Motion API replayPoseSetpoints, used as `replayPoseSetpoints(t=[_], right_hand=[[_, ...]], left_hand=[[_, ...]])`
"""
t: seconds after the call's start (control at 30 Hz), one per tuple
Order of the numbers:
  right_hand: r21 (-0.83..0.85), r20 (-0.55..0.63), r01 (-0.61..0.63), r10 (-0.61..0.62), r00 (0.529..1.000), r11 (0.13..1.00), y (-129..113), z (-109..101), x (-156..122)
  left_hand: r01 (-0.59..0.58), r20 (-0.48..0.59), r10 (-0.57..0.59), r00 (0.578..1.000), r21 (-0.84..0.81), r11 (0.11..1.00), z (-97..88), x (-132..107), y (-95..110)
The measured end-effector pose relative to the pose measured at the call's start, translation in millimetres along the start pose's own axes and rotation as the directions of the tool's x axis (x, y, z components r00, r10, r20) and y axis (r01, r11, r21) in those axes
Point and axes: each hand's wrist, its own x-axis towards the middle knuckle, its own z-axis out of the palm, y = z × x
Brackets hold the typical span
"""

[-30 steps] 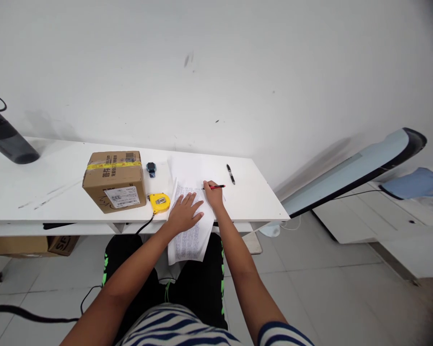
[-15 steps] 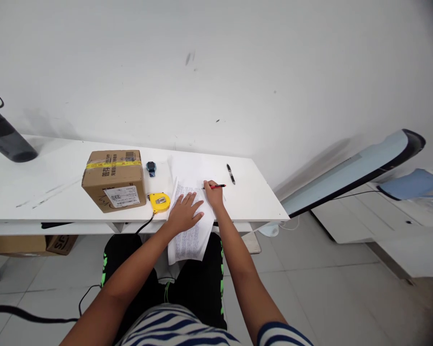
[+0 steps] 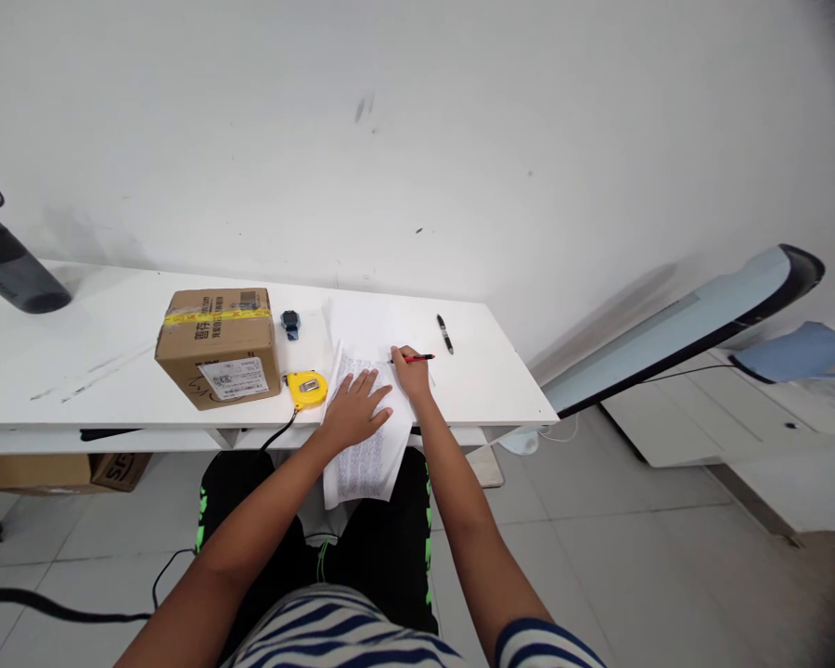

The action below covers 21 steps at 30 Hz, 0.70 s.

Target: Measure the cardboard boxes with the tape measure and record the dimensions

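Sheets of paper (image 3: 363,468) covered in rows of small writing lie on the white desk, their lower part hanging over its front edge. My left hand (image 3: 353,410) rests flat on the paper with its fingers spread. In my right hand (image 3: 410,373), a red and black pen (image 3: 423,357) is gripped, its tip near the paper's right side. A yellow tape measure (image 3: 306,389) sits just left of the paper. Behind it lies a dark wristwatch (image 3: 290,324). A second pen, black with a pale band (image 3: 444,334), lies on the desk to the right.
A taped cardboard box (image 3: 217,348) stands on the desk (image 3: 104,353) to the left, and a dark bottle (image 3: 18,264) beyond it. The wall runs along the desk's back. A large pale panel with a black edge (image 3: 674,325) leans at the right. Another cardboard box (image 3: 62,471) is below the desk.
Almost nothing differs. The view has shifted very slightly; my left hand stays flat on the paper, and my right hand keeps its grip on the pen in nearly the same spot.
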Motion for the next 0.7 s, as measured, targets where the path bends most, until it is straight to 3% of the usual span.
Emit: replayPoseSetpoints(t=[0.7], right_hand=[[0.013, -0.013, 0.0, 0.0, 1.0, 1.0, -3.4, -0.5, -2.1]], left_hand=[[0.001, 0.001, -0.001, 1.0, 0.006, 1.0, 0.1, -1.7, 0.1]])
